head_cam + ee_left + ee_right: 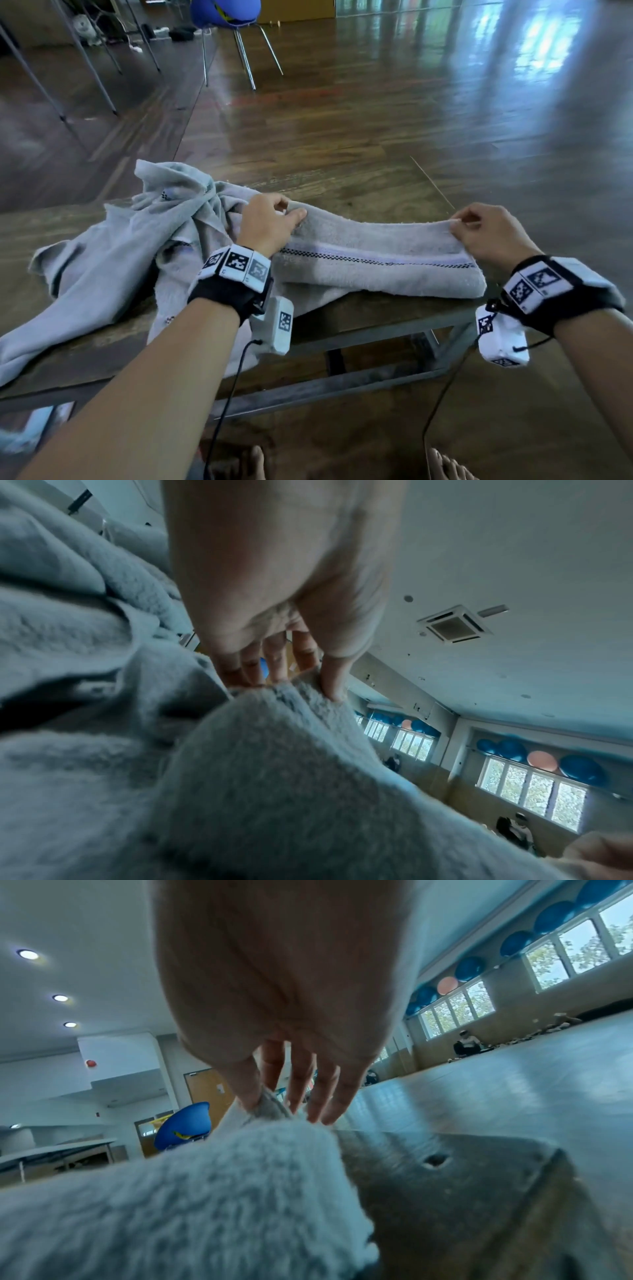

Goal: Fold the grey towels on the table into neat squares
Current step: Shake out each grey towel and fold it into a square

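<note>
A grey towel [376, 253] with a dark checked stripe lies partly folded along the near right part of the wooden table [359, 185]. My left hand [274, 219] pinches the far left corner of its upper layer, thumb against fingers. My right hand [479, 228] pinches the far right corner. The left wrist view has the thumb and fingers [310, 666] closed on the towel's edge [298, 693]. In the right wrist view the thumb and forefinger [250, 1088] pinch a raised corner of towel [270, 1110]. More grey towels [130, 246] lie crumpled in a heap on the left.
The table's near right corner [514, 1172] is bare, with a small hole in it. A metal frame [342, 377] runs under the table. A blue chair [229, 20] stands on the shiny floor beyond. My bare feet [445, 466] are below the table edge.
</note>
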`<state>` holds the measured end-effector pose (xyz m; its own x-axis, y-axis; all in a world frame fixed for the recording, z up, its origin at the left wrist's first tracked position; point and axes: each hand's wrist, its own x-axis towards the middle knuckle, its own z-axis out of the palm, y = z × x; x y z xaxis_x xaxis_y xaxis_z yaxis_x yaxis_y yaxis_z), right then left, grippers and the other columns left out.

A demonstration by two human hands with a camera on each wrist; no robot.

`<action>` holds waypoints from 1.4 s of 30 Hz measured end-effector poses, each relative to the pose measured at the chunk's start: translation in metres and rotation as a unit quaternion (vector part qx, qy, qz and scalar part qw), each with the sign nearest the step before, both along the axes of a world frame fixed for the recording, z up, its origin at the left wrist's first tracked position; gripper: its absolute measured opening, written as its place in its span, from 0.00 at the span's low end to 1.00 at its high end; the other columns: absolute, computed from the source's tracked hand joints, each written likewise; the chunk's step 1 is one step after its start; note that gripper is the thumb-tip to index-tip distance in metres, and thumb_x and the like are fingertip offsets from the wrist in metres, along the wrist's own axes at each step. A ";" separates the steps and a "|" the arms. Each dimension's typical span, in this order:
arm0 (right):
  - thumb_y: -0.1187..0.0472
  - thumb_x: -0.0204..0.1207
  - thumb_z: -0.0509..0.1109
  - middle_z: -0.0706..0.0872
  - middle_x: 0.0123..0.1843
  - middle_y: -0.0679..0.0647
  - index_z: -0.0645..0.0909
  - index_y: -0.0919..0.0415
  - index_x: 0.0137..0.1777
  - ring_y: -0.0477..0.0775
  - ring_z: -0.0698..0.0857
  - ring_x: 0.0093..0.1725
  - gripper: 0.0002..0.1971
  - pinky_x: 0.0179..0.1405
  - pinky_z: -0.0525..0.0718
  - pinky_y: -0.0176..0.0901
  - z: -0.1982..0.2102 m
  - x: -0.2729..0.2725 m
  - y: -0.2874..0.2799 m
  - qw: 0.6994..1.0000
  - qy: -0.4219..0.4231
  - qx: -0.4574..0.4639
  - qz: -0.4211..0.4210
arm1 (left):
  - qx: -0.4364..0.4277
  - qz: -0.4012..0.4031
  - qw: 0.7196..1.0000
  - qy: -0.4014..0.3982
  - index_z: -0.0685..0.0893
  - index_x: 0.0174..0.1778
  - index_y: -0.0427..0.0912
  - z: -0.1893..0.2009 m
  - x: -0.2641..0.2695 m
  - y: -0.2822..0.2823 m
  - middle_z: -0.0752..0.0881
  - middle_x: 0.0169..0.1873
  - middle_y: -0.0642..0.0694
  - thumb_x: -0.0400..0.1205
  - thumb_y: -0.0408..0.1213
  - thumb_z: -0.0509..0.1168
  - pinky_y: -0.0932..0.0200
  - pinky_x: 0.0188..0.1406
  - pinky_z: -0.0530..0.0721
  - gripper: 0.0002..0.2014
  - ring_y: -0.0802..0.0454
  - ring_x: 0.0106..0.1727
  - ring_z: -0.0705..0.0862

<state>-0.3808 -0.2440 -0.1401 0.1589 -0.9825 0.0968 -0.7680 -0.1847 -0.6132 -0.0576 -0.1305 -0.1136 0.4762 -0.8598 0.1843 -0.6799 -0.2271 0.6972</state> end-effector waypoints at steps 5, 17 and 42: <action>0.55 0.83 0.69 0.87 0.51 0.56 0.84 0.56 0.51 0.61 0.85 0.51 0.05 0.57 0.83 0.52 -0.013 0.015 -0.009 0.998 0.055 0.019 0.037 | 0.051 -0.016 0.999 -0.005 0.87 0.44 0.34 -0.018 0.002 -0.012 0.82 0.32 0.45 0.81 0.42 0.72 0.56 0.35 0.75 0.12 0.51 0.34 0.77; 0.57 0.79 0.76 0.89 0.40 0.45 0.87 0.49 0.45 0.36 0.85 0.37 0.02 0.40 0.82 0.32 0.025 0.007 -0.008 0.987 -0.138 -0.080 -0.031 | -0.120 -0.026 0.991 0.059 0.92 0.43 0.45 0.034 0.001 0.010 0.92 0.38 0.48 0.76 0.44 0.76 0.52 0.45 0.89 0.07 0.52 0.40 0.89; 0.51 0.80 0.73 0.83 0.44 0.51 0.89 0.58 0.42 0.52 0.79 0.48 0.12 0.51 0.74 0.43 -0.010 -0.023 0.079 0.998 0.025 0.038 -0.044 | 0.159 -0.027 0.984 -0.073 0.66 0.16 0.44 -0.012 0.002 0.062 0.69 0.12 0.51 0.80 0.53 0.69 0.58 0.23 0.67 0.30 0.51 0.17 0.70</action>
